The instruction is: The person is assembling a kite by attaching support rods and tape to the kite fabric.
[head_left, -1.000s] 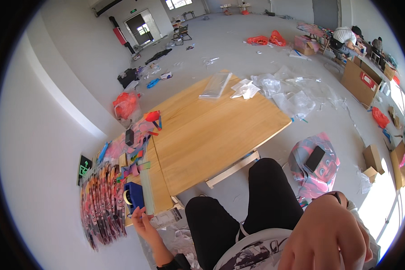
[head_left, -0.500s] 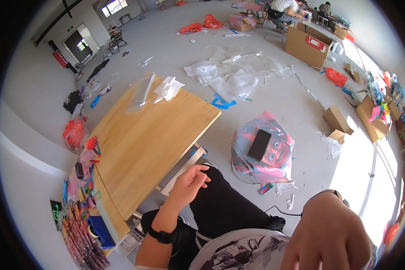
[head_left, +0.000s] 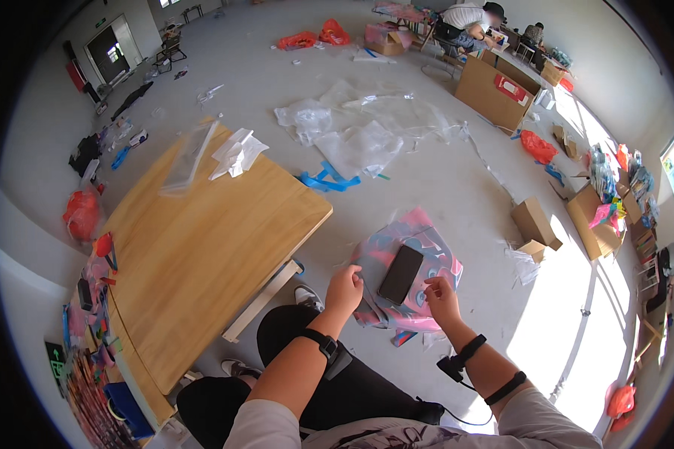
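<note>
A pink and blue plastic bundle [head_left: 434, 254] lies on the floor in front of my knees, with a black phone [head_left: 401, 274] lying flat on top of it. My left hand [head_left: 344, 289] rests on the bundle's left edge, fingers curled against the plastic. My right hand [head_left: 442, 298] touches the bundle's near right side, just right of the phone. Both wrists wear black bands. Whether either hand truly pinches the plastic is not clear.
A low wooden table [head_left: 202, 247] stands to my left with clear bags [head_left: 236, 150] on its far end and colourful packets [head_left: 90, 359] along its left side. Clear plastic sheets [head_left: 367, 127] and blue strips [head_left: 326, 179] litter the floor ahead. Cardboard boxes [head_left: 535, 221] sit at the right; people work at the back.
My view has swung right from the table to the bundle. My left hand left the packets by the table and reached the bundle; my right hand came down onto it too.
</note>
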Available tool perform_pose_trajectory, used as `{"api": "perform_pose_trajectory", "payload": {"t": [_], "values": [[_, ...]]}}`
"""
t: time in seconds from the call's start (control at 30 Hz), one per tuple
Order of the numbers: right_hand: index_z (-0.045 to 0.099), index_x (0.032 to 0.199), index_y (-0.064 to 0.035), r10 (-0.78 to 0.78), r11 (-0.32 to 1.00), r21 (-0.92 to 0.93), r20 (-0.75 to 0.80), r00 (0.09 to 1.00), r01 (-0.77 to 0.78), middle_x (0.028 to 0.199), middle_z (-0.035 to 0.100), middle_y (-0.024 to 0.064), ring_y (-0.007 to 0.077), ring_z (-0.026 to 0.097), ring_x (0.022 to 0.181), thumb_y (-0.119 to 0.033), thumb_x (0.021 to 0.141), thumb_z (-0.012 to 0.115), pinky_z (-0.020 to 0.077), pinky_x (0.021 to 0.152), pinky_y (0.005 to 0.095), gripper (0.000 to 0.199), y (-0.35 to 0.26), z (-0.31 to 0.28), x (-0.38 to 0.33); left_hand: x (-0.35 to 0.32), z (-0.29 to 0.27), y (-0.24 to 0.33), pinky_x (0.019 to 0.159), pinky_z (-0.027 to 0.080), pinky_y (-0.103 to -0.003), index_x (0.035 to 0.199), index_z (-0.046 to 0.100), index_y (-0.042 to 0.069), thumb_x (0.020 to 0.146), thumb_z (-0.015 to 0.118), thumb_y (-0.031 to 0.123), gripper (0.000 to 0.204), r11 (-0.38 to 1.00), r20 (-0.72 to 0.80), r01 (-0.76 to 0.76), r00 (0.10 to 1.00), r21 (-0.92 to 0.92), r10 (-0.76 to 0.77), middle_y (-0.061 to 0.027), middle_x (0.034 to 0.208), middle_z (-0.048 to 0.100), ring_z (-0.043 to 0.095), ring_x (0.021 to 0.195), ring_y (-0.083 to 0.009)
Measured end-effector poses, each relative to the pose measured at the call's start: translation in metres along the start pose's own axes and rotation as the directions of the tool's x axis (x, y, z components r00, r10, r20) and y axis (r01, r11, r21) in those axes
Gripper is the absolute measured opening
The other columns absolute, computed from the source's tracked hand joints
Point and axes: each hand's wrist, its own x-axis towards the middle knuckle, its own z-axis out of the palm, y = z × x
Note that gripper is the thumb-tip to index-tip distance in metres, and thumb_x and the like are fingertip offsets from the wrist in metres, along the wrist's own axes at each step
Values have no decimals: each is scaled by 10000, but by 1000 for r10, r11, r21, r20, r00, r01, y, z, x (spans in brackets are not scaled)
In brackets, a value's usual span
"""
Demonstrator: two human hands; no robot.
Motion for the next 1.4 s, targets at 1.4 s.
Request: {"api": "perform_pose_trajectory", "payload": {"t": [1.4], "values": [[552,971,-111,-431,829,-424,-66,900,366,725,657,111,328,659,627,-111,881,625,512,563,433,116,34,37,28,39,12,12,641,497,-375,887,633,68,844,779,148,172,973,-290,-229,929,40,231,-69,845,635,639,734,-290]]}}
